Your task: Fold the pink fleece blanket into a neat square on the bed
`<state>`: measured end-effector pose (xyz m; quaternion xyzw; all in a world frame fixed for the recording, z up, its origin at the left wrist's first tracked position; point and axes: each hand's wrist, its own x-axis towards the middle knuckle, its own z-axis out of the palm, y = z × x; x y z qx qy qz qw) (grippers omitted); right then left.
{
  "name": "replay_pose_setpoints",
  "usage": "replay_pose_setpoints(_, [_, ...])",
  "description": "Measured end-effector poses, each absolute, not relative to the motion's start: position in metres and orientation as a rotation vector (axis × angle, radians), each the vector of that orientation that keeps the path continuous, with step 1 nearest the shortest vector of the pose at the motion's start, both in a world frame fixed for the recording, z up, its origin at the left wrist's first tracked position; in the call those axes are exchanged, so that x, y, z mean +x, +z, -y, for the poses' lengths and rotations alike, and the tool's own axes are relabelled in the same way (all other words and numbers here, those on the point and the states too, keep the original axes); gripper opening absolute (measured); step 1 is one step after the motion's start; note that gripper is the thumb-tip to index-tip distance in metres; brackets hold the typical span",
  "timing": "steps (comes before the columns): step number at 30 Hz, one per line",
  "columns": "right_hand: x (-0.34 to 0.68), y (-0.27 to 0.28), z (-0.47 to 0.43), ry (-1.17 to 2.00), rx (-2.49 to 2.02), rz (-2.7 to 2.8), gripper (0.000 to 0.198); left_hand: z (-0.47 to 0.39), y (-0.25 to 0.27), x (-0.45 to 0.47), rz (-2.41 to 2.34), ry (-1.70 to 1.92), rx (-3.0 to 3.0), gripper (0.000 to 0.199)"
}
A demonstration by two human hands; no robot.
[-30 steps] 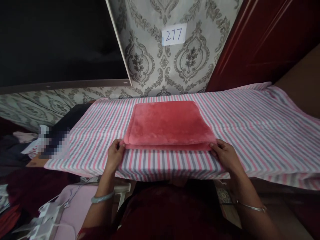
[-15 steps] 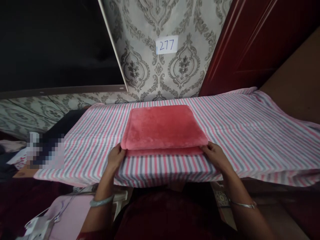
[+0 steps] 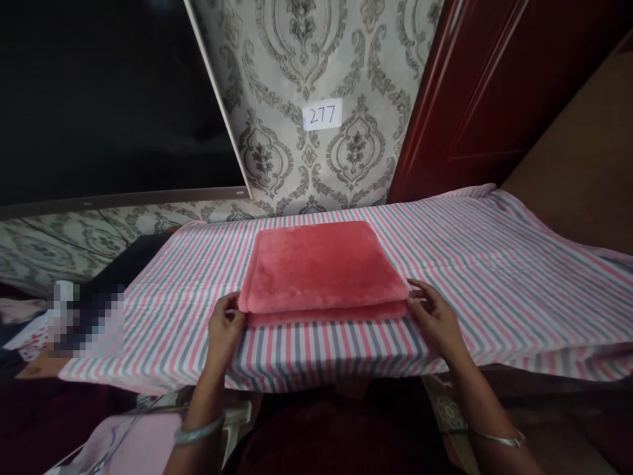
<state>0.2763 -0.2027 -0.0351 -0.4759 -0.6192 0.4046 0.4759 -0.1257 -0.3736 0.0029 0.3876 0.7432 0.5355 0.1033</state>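
While both hands sit low at the near corners, the coral-red, soft plush cloth, folded into a thick rectangle (image 3: 324, 267), lies directly between them and stretches away toward the middle of the frame. Its long axis appears to run left to right, from one hand to the other, so neither hand is clearly nearer.

At centre left, the left hand (image 3: 226, 324) has its thumb and forefinger curved with a gap between them, their tips at the bundle's near left corner; whether they pinch the fabric, I cannot tell. Right of centre, the right hand (image 3: 435, 318) has its fingers spread, the forefinger reaching forward apart from the thumb, whose tip is at or just beside the near right corner; contact there is unclear.

Along the near side, the upper layer's rounded edge stops short of the lower one, which shows as a narrow strip facing the person. Beneath everything, a pink, grey and white striped fabric cover (image 3: 494, 284) spreads widely toward the right of the frame and less far toward the left. Its front edge drops just below the hands; behind the bundle, its far edge meets the grey patterned wallpaper (image 3: 277, 178).
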Motion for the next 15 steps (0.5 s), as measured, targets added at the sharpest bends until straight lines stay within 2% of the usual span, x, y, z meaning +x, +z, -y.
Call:
replay_pose_setpoints(4, [0.28, -0.025, 0.204, 0.977, -1.107, 1.591, 0.051, 0.38, 0.006, -0.123, -2.059, 1.678, 1.297, 0.043])
replay_pose_setpoints(9, [0.276, -0.008, 0.198, 1.206, -1.072, 1.648, 0.051, 0.383, 0.014, -0.128, -1.924, 1.694, 1.126, 0.05])
replay_pose_setpoints(15, [0.262, 0.009, 0.188, 1.509, -1.016, 1.832, 0.067, 0.373, 0.03, -0.126, -1.927, 1.391, 1.375, 0.036])
